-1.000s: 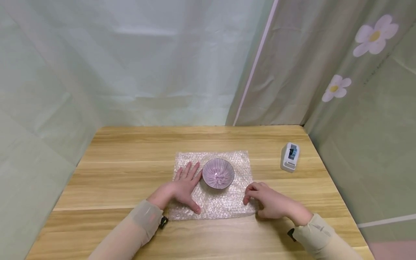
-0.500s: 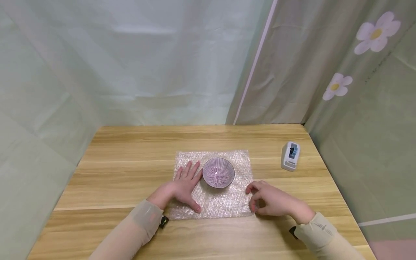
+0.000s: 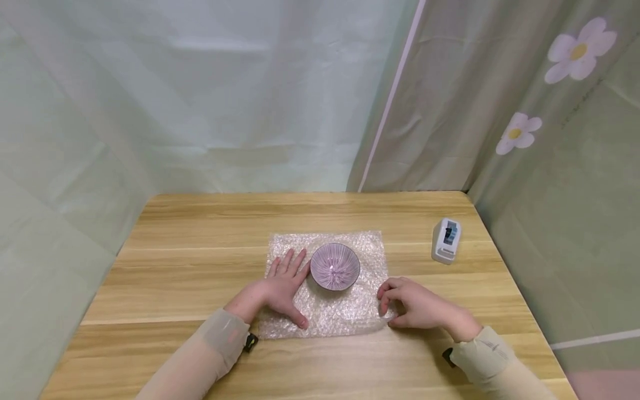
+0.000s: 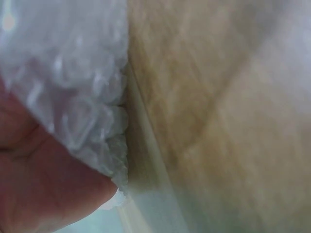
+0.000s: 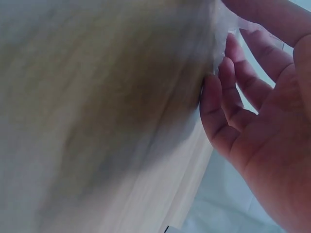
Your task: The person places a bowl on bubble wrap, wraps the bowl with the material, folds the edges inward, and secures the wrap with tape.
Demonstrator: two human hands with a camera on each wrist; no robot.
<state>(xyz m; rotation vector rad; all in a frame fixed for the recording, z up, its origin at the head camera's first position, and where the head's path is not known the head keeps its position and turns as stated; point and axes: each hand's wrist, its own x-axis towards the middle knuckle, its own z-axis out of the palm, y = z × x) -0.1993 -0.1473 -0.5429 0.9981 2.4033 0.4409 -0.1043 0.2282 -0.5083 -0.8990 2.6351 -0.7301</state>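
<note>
A small bowl (image 3: 335,266) with fine purple stripes stands upright on a sheet of bubble wrap (image 3: 325,311). My left hand (image 3: 282,291) lies spread on the left part of the sheet, its fingertips right beside the bowl. In the left wrist view the bubble wrap (image 4: 73,92) covers part of that hand's palm side. At the sheet's near right corner my right hand (image 3: 415,304) pinches the edge between thumb and curled fingers, and the near edge there bends upward. The right wrist view shows a bit of the bubble wrap (image 5: 222,36) at the fingers (image 5: 255,82).
A white and grey tape dispenser (image 3: 446,240) stands on the right side of the wooden table (image 3: 200,222). Pale green curtains (image 3: 250,100) hang behind the table and at both sides, with flowers printed on the right.
My right hand has shifted slightly at the sheet's corner and its thumb and fingers have come together on the edge, which now curls up. The left hand and bowl stay put.
</note>
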